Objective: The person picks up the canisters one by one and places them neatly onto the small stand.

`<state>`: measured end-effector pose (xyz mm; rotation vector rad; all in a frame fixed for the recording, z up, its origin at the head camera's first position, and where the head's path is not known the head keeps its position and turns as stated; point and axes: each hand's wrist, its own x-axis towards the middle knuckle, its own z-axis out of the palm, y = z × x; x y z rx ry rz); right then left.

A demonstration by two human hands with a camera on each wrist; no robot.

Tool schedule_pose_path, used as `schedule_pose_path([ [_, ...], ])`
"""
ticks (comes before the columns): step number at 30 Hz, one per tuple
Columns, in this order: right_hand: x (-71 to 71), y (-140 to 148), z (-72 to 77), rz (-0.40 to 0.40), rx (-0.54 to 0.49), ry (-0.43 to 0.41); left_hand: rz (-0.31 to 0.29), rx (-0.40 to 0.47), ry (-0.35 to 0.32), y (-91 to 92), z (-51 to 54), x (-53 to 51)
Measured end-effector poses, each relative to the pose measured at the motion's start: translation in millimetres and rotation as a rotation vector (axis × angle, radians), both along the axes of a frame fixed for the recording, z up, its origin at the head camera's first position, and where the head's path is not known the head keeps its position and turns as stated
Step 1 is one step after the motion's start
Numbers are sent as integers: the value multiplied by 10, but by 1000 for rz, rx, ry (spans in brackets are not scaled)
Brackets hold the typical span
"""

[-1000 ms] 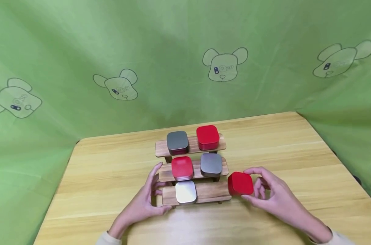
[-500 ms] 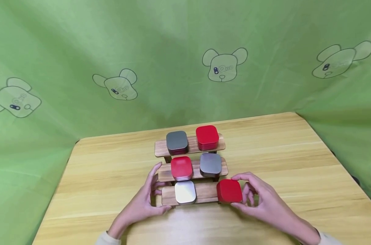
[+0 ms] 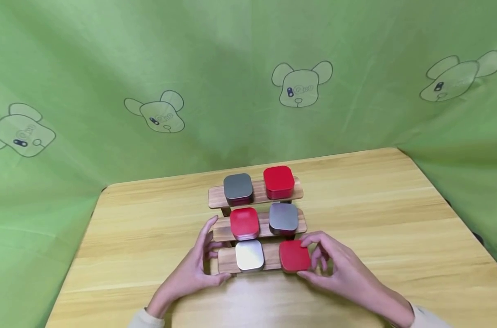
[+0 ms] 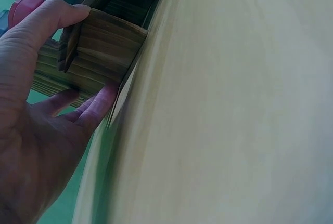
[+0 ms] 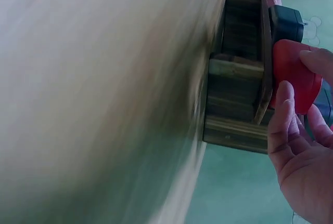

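Note:
A three-step wooden display stand [image 3: 271,257] bears several square tins with rounded corners. My right hand [image 3: 340,269] pinches a red tin [image 3: 294,256] between thumb and fingers at the right end of the lowest step. In the right wrist view that red tin [image 5: 294,76] sits against the step's board. At the stand's left end, my left hand [image 3: 195,269] holds the lowest step, thumb at the front and fingers behind. The left wrist view has the thumb [image 4: 60,16] on the board's edge and the fingertips touching the stand's side [image 4: 101,52].
A silver tin [image 3: 249,255] shares the lowest step. On the middle step are a red tin [image 3: 244,223] and a grey tin [image 3: 283,217]. The top step bears a dark grey tin [image 3: 238,187] and another red tin [image 3: 278,181]. A green curtain [image 3: 232,114] hangs behind the wooden table [image 3: 375,196].
My right hand has carried the red tin leftward from beside the stand onto the lowest step's right end. The left hand has stayed at the stand's left end.

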<state>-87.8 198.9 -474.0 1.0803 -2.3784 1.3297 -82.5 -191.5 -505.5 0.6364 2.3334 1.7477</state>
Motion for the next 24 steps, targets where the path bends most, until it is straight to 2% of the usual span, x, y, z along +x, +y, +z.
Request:
schedule_pose_path([
  [7, -23, -64, -52, 34, -29, 63, 8, -13, 9, 2, -11, -7],
  [17, 13, -133, 2, -17, 33, 73, 6, -19, 15, 5, -18, -1],
  [24, 5, -145, -2, 1, 16, 196, 11, -9, 8, 25, 11, 14],
])
